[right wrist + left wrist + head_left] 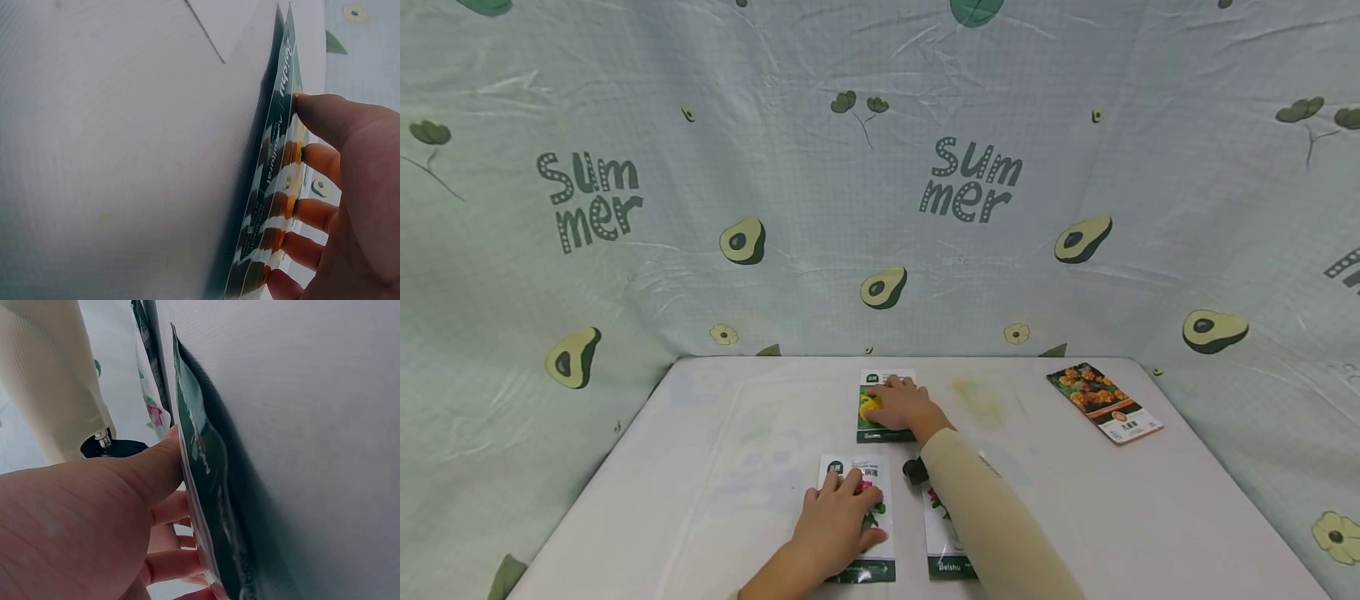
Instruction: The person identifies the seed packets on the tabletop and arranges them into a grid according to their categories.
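My left hand (835, 525) rests with spread fingers on a white seed packet (880, 571) with pink flowers and a dark green bottom band, near the front of the table. In the left wrist view its fingertips touch the face of that packet (203, 440). Farther back, my right hand (904, 406) lies over a seed packet (868, 412) showing yellow flowers, hiding much of its right side. The right wrist view has the thumb and fingertips spread along this packet's face (272, 156), the packet close over the tabletop.
Another white packet (946, 546) with pink flowers lies right of the left hand, partly hidden beneath the right forearm's cream sleeve (1000, 517). An orange-flowered packet (1105, 402) lies angled at the back right of the white table (715, 467). An avocado-print cloth (812, 183) hangs behind.
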Tool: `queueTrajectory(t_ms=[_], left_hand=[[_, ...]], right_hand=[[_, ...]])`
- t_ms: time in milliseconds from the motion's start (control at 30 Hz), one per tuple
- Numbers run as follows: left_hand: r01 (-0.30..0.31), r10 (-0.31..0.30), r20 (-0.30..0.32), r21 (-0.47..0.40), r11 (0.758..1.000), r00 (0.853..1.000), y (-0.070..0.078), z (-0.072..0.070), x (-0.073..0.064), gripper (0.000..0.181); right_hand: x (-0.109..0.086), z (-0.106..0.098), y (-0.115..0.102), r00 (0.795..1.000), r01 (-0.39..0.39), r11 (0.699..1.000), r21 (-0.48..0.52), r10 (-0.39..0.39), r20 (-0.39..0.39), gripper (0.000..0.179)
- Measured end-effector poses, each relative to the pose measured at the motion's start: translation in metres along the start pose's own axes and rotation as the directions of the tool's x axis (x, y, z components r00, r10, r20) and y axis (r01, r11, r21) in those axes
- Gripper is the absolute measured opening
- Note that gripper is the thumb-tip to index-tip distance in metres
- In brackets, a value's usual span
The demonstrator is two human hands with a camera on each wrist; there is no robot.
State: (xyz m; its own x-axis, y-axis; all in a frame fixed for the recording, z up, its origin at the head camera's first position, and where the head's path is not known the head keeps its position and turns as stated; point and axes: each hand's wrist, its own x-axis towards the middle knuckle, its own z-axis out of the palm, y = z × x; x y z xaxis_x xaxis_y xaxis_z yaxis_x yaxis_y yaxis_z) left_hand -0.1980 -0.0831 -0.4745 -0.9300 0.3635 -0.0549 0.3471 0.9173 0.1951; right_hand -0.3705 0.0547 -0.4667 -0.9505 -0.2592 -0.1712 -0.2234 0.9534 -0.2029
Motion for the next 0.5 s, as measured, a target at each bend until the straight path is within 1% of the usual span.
queueTrajectory(t_ms=[500], left_hand=[[0.001,-0.001,-0.006,0.007,1.0,1.0,0.0019,0.002,-0.0007,0.046]], right_hand=[[0.0062,0.007,-0.0091,1.0,0.016,1.0,0.003,-0.016,-0.019,0.059]])
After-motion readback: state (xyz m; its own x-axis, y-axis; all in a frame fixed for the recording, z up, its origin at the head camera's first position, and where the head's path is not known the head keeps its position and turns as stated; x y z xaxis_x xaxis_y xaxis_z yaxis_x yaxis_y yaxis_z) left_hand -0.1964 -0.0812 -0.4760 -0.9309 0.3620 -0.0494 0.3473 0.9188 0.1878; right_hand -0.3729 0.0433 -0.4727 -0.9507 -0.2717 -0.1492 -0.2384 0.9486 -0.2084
